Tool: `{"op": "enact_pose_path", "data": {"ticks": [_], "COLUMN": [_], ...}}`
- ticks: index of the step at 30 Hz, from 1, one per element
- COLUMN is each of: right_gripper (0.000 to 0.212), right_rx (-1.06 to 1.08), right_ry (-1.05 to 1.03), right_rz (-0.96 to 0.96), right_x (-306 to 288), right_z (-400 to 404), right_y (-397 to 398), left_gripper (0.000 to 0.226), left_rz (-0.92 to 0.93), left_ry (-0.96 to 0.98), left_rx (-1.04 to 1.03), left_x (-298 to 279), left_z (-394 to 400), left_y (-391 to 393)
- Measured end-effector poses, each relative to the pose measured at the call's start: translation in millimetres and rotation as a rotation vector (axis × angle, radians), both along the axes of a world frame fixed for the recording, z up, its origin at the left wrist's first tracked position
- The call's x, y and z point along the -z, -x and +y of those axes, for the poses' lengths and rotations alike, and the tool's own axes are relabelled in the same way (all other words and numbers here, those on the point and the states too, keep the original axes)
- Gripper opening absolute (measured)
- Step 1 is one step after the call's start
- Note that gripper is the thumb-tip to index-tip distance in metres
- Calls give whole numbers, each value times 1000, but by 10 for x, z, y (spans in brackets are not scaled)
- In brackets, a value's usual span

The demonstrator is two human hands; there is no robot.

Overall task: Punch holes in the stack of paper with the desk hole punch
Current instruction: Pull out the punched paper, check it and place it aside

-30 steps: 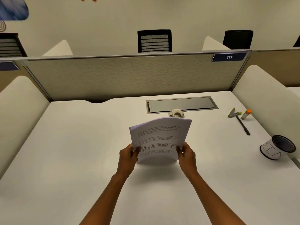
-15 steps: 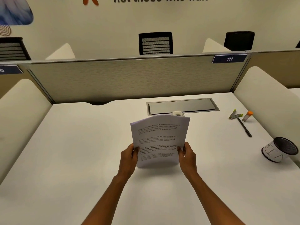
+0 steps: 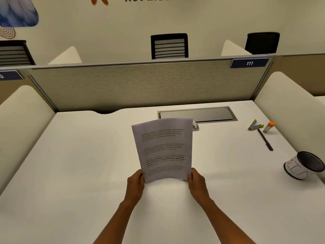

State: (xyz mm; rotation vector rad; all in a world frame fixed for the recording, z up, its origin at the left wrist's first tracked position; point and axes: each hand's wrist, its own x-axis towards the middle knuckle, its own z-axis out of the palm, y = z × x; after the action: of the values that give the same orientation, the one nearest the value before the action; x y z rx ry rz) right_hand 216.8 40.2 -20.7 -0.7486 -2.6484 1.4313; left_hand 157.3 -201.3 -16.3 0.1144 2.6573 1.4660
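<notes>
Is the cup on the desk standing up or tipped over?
Tipped over: the cup lies on its side, dark mouth facing sideways.

Two bare forearms enter from 6 o'clock. No sleeves, watch, rings or gloves visible. Left hand (image 3: 135, 184), right hand (image 3: 197, 184) bare; short fingers (image 3: 142, 176) nails unpainted.

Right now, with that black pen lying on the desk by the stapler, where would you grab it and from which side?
Probably pinch the black pen around the middle of its barrel, coming straight down from above. It lies flat on the white desk, long and thin, so only the two long sides offer purchase. The middle also sits clear of the green stapler and the orange-capped tube near its far end.
</notes>
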Motion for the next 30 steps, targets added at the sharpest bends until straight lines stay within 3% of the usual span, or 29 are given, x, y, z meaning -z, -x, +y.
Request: {"op": "enact_pose_path", "data": {"ticks": [9,19,30], "right_gripper": [12,16,27], "right_rx": [-3,-25,-39], "right_ry": [34,349,550], "right_rz": [106,220,104], "right_x": [-173,-481,-337], "right_z": [113,178,-123], "right_y": [205,541,672], "left_gripper": [17,16,18], "left_rz": [110,53,-63], "left_ry": [98,-90,-233], "left_rx": [-97,-285,-414], "left_x": [-198,-648,-607], "left_z": [136,29,-390], "left_y": [148,368,276]}}
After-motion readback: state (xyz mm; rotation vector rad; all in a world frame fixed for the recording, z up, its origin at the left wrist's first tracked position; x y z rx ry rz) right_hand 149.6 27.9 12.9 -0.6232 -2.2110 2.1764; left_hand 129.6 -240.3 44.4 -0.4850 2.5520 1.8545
